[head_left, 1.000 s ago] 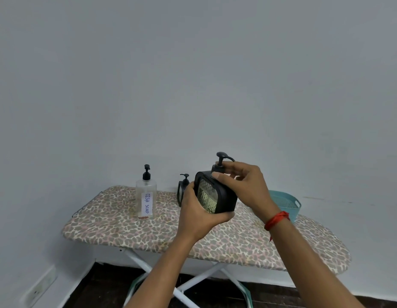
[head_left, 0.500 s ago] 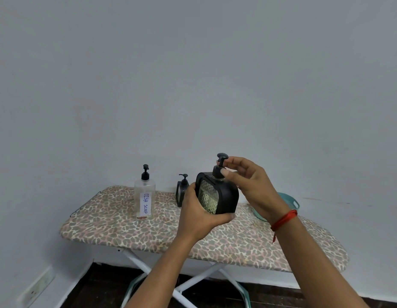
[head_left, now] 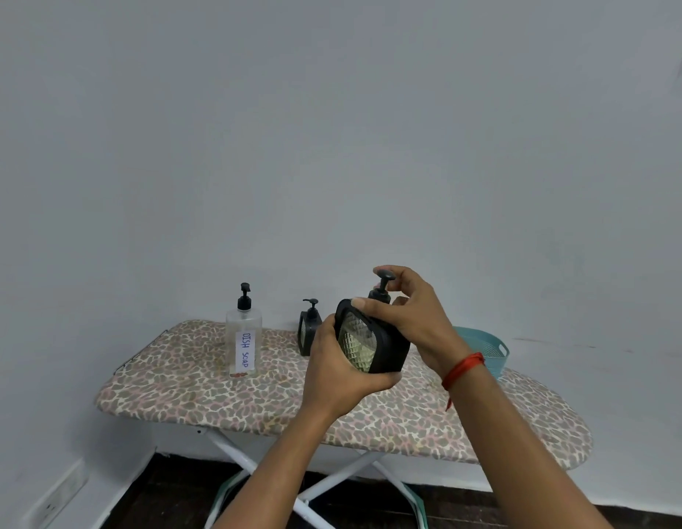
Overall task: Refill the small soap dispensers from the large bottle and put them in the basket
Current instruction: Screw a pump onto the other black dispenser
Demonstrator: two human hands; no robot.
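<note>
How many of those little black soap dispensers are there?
2. One dispenser is held by the left hand and right hand above the ironing board; the other dispenser stands on it, right of the clear dish soap bottle. The basket's inside is hidden.

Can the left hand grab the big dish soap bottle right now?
Probably not yet. The left hand is full, gripping the black dispenser. The bottle stands in the open on its left, so after letting go it could likely reach.

Grips small dispenser (head_left: 389, 353) from below with left hand (head_left: 333, 370), thumb curled underneath; curls right hand (head_left: 416, 322) round its pump (head_left: 384, 282) just above, both forearms outstretched.
</note>
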